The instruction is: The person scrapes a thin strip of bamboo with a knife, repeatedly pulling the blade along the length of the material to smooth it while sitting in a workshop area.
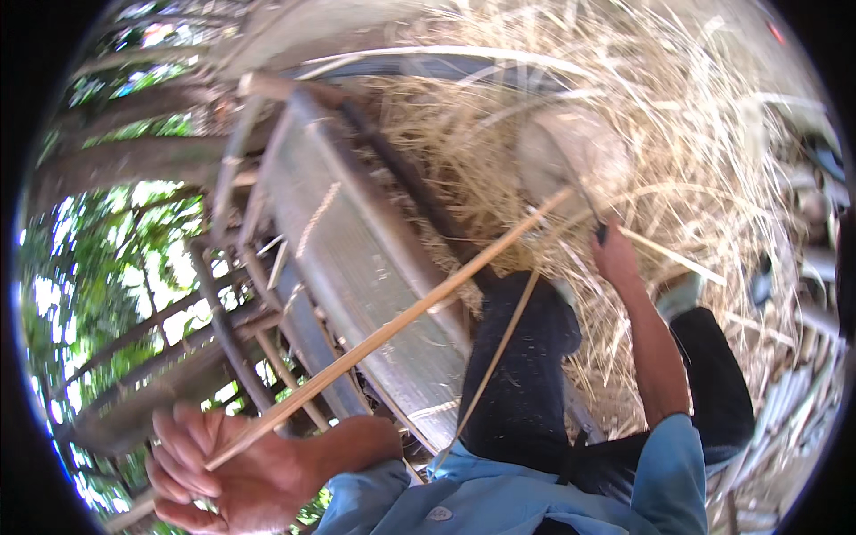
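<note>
- Strip of tan wood [383, 334], long and straight, slanting from the left hand at near left up to the far middle; its far end lies just beside the knife blade, and whether they touch I cannot tell.
- Left hand [245, 473] at near left, palm upward, blurred; its fingers are loosely bent and apart, with the strip's near end lying across the palm.
- Right hand [615, 256] to the right of the middle, fingers clamped on the dark handle of a knife [601, 234], whose thin blade points to the far side, over a pale round block [580, 147].
- Straw-like shavings [678, 116] heaped around the block and over the ground at far right.
- Narrow pale strip [673, 256], just right of the right hand.
- Thin band [499, 357], slanting over a dark trouser leg [522, 392] towards the blue shirt [490, 495].
- Broad grey-green board [357, 241], left of that leg, beneath the long strip.
- Green foliage [134, 259] at far left, behind rough wooden poles [234, 334].
</note>
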Demonstrator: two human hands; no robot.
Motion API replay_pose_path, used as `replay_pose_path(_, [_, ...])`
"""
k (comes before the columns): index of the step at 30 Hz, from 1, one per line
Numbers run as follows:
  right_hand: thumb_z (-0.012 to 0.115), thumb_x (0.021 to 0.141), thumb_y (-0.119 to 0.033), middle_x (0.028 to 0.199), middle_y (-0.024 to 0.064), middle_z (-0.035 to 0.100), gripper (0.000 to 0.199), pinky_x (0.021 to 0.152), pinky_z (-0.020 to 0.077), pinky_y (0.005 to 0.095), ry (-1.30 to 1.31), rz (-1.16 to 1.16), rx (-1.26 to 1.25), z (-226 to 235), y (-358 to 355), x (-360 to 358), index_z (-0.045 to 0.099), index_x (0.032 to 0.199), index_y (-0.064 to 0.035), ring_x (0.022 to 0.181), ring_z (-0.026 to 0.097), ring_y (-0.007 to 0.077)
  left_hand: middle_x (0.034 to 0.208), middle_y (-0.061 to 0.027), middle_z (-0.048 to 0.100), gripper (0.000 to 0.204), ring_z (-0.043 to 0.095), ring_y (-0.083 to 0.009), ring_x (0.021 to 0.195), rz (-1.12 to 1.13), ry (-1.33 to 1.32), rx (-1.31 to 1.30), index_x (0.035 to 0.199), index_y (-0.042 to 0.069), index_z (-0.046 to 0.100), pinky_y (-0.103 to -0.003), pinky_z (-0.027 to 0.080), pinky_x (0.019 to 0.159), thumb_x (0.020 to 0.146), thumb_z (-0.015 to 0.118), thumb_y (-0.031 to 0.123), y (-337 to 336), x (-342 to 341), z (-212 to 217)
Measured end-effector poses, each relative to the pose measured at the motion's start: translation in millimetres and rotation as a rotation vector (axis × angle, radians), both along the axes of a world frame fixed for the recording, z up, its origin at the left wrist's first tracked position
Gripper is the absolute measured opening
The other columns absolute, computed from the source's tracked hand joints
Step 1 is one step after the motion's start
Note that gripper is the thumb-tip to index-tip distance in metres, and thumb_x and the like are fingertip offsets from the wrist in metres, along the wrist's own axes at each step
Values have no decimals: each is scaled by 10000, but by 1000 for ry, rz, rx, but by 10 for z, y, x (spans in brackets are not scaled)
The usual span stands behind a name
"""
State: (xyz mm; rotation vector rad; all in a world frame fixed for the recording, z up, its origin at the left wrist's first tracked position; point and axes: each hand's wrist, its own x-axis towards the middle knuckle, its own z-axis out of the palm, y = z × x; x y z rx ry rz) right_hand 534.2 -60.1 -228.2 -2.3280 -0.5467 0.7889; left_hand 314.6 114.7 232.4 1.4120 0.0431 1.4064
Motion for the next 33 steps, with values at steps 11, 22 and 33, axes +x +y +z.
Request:
replay_pose_path(11, [677,936,-275,813,334,659,451,653,551,541,-231,144,136,1200,-283,-350,498,1203,42,758,670,524,644,-15,379,481,416,-201,746,352,-347,246,666,134,442,-371,405,818,1078,398,380,-138,-165,399])
replay_pose_path(22, [738,877,-221,771,136,570,471,468,528,389,-315,466,650,4118,-816,-1660,509,1200,34,574,647,291,996,-68,538,520,472,-229,1081,745,-370,340,777,167,516,-422,325,977,1086,303,527,-907,-119,260])
replay_pose_path(33, [743,815,-178,747,130,572,391,442,519,387,-387,593,637,4244,-964,-1881,506,1069,3,577,661,311,747,55,515,423,523,-164,933,586,-455,348,791,157,533,-395,406,874,1079,416,444,-920,-168,99])
